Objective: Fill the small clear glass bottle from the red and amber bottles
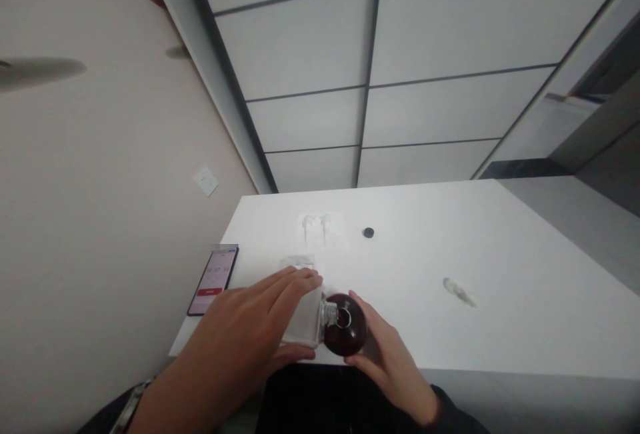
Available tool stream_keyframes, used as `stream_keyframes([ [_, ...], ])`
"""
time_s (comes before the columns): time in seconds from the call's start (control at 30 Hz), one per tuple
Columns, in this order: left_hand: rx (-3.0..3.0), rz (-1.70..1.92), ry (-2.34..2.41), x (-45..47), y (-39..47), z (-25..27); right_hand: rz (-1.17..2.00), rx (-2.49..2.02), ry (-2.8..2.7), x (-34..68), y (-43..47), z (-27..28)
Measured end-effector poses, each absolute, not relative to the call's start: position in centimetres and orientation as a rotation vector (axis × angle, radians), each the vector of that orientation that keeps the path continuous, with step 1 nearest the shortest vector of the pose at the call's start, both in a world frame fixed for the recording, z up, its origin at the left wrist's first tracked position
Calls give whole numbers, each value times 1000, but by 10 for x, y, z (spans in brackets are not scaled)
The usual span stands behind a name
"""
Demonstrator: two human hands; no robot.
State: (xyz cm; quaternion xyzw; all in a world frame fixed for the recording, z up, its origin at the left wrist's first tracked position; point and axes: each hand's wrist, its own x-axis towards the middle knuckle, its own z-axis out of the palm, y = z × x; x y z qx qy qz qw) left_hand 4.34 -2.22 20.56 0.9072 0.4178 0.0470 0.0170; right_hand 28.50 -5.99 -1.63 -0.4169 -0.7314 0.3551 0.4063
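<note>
My left hand [260, 311] is closed around a clear, square-sided bottle [305, 319], fingers over its top and thumb beneath. The clear bottle lies tipped on its side, and its threaded neck points right, over the mouth of a dark brown round bottle [347, 341]. Whether the two mouths touch, I cannot tell. From the right side, my right hand [387, 361] grips the brown bottle, which stands with its open mouth facing up. Both bottles are near the front edge of the white table [400, 314]. Any liquid passing between them cannot be made out.
A phone [214, 281] showing a timer lies at the table's left edge. Further back are a clear plastic packet with two white pieces [317, 229] and a small dark cap [369, 233]. Crumpled clear plastic [459, 291] lies to the right. A wall stands at left.
</note>
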Motion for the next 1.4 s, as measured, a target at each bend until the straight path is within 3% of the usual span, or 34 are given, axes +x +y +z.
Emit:
stream_keyframes([
  [1.4, 2971, 42, 1157, 51, -17, 221, 885, -1047, -1863, 287, -58, -9],
])
